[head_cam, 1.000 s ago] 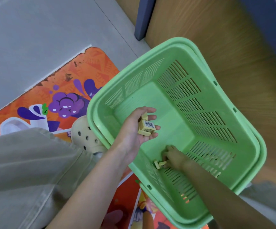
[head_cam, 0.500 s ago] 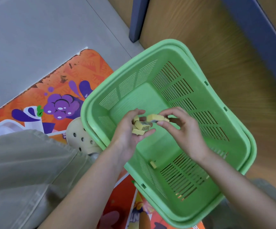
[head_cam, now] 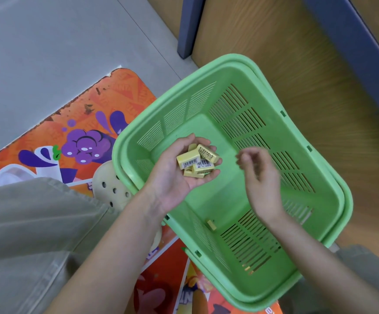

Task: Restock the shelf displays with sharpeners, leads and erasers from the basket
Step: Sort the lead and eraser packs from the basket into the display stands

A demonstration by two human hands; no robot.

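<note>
left hand (head_cam: 179, 177) cups several yellow erasers (head_cam: 197, 160) above the green basket (head_cam: 224, 196). blurred right hand (head_cam: 261, 175), fingers loosely curled, seems empty.

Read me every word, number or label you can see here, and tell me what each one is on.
Yellow boxes in the left hand: barcodes and fine print, too small to read.
Floor mat: large letter fragments at the bottom edge, cut off, unreadable.
Green basket: no text visible.
</note>
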